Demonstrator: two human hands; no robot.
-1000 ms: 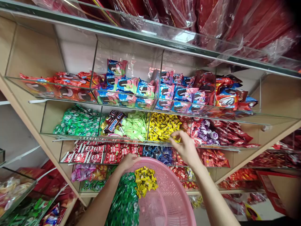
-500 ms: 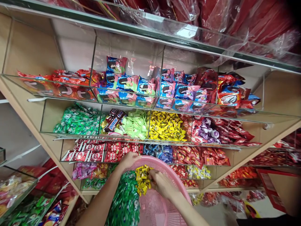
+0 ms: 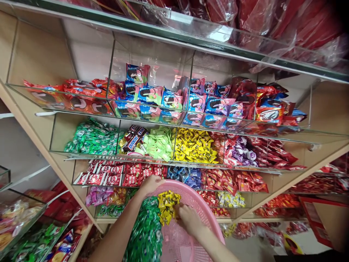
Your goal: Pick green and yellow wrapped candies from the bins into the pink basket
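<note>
My left hand (image 3: 151,184) grips the far rim of a pink plastic basket (image 3: 205,204), fingers curled over the edge. A heap of green-wrapped candies (image 3: 145,231) fills the basket's left side. Beside them, near the middle, lies a smaller pile of yellow-wrapped candies (image 3: 167,206). Just right of that pile, inside the basket, my right hand (image 3: 189,219) is closed, its fingers curled in by the yellow wrappers. What its fingers hold, if anything, is hidden. Pink mesh bottom shows below my right hand.
Glass-fronted shelves rise ahead, holding yellow candies (image 3: 193,146), green candies (image 3: 94,137), Snickers bars (image 3: 133,140) and blue-pink cookie packs (image 3: 148,94). A glass ledge (image 3: 174,163) runs just beyond the basket. At right stands a red-edged cardboard box (image 3: 317,218).
My right hand has shifted slightly down and right, away from the yellow candies. The left hand keeps its hold on the rim. The view has shifted slightly.
</note>
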